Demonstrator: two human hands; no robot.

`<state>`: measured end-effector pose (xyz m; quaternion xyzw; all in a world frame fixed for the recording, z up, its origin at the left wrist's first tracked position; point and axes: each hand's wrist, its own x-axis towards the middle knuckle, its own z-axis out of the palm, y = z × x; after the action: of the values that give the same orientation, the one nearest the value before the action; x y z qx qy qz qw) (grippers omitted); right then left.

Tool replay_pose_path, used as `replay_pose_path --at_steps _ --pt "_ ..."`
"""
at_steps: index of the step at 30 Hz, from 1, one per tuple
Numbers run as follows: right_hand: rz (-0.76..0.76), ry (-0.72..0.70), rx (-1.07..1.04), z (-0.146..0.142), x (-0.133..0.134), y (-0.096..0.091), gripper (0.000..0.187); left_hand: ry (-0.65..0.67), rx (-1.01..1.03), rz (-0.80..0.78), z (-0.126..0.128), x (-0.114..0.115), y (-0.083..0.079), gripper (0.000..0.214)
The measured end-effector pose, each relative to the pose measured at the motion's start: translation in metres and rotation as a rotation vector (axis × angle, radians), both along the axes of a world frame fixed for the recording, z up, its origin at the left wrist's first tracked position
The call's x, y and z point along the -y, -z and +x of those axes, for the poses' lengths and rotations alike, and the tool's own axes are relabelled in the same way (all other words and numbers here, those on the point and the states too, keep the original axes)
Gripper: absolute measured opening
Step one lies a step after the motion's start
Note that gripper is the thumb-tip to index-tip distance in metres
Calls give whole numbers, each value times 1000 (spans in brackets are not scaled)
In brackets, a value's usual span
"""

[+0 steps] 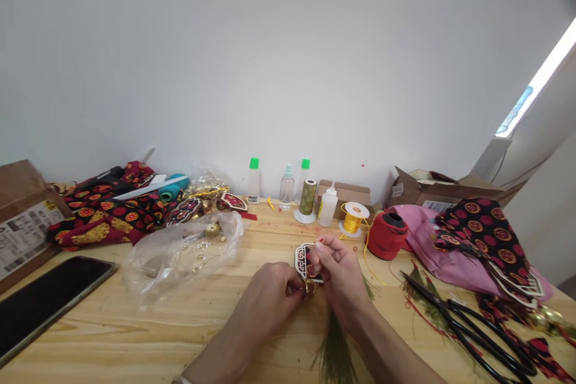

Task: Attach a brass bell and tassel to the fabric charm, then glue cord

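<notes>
An ornament (pixel 303 259) with a pale fretwork border and a dark red middle lies between my hands, partly covered by them. My left hand (pixel 270 291) is closed, its thumb and fingertips pinching at a small gold bell (pixel 309 287) by the ornament's lower edge. Above the ornament, my right hand (pixel 341 270) is closed in a pinch, with a bit of red that looks like thread at its fingertips. A green tassel (pixel 335 348) spreads on the table below my right wrist; its upper end is hidden.
Black scissors (pixel 454 318) lie at right near a red thread spool (pixel 387 237). A yellow cord spool (pixel 352 222), a green thread cone (pixel 308 198) and several bottles stand along the wall. Left are a plastic bag (pixel 180 258), patterned cloth (pixel 103 216) and a phone (pixel 49 303).
</notes>
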<state>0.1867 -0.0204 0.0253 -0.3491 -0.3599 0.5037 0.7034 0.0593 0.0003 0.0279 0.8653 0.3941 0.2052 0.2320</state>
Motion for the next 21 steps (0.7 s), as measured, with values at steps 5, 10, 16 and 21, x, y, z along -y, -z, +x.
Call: replay_pose_path --at_steps 5,10,16,21 --pt "-75 102 -20 11 -7 0 24 6 94 26 -2 -1 1 14" --pt "-76 118 -4 14 -8 -1 24 41 154 -39 -2 -2 1 18" --pt "-63 -12 -38 6 -6 -1 25 36 176 -86 1 -2 5 18" --pt "-3 -124 -20 -4 0 -4 21 -8 183 -85 5 -1 8 15"
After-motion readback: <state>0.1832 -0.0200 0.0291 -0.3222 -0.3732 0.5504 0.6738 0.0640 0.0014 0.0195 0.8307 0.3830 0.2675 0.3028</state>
